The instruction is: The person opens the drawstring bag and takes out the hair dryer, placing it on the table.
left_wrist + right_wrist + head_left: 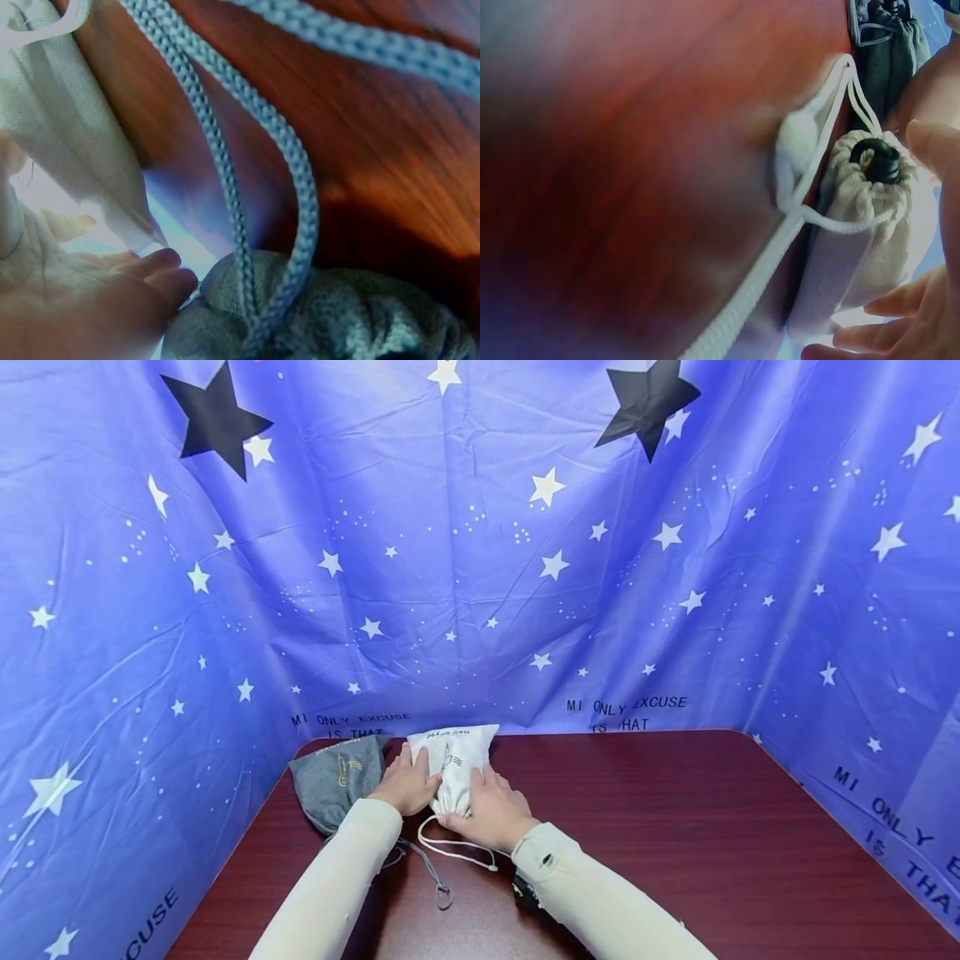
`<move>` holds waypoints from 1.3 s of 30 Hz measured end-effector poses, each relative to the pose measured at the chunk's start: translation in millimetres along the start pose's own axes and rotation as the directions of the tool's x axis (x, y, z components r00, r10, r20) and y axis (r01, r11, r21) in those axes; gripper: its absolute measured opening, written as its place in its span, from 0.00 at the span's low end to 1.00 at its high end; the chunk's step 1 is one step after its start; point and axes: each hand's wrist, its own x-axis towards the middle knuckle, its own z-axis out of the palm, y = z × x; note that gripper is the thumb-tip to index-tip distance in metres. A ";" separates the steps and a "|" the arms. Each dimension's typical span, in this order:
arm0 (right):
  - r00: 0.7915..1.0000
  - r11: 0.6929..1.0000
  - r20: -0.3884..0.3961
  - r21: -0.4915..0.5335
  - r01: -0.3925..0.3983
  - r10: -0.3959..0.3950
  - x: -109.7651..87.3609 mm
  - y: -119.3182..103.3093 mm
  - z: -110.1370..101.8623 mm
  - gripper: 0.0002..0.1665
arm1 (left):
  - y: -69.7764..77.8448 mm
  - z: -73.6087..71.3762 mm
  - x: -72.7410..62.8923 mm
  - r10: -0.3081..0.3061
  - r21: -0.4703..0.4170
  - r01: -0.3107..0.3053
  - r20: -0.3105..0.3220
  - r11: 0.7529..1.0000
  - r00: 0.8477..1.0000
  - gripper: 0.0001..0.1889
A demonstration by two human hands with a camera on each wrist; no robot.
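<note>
A white drawstring pouch (pixel 452 752) with "Hair dryer" print lies near the table's back edge, its gathered neck towards me. My left hand (pixel 405 785) lies along its left side, fingers nearly straight. At the right side rests my right hand (pixel 497 810), with the thumb near the neck and the fingers loosely extended along the cloth. In the right wrist view a black cord loop (pixel 876 160) shows in the neck opening. A dark grey drawstring pouch (pixel 330 781) with a gold print lies just left of my left hand.
White drawstring (pixel 457 856) and grey drawstring (pixel 435 872) trail over the dark red wooden table (pixel 637 827) towards me. Behind and at both sides hangs a blue star-patterned cloth (pixel 465 585), close to the table's edges.
</note>
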 end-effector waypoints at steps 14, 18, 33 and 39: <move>0.999 0.999 -0.015 -0.023 -0.028 0.028 2.1 -9.7 1.9 0.55 | -0.5 -6.9 6.0 0.090 0.088 -0.086 -0.038 0.992 0.995 0.43; 0.999 0.999 -0.022 0.005 -0.048 0.048 4.8 -12.6 2.6 0.52 | 1.9 -9.4 8.1 0.122 0.117 -0.117 -0.031 0.986 0.992 0.41; 0.999 0.997 -0.051 -0.082 -0.001 -0.003 9.0 -14.2 2.0 0.41 | 9.5 -14.8 14.9 0.123 0.139 -0.119 -0.022 0.983 0.992 0.42; 0.997 0.990 -0.065 -0.138 0.040 -0.050 10.1 -10.9 -1.0 0.40 | 11.1 -17.0 16.4 0.155 0.139 -0.148 -0.046 0.979 0.987 0.42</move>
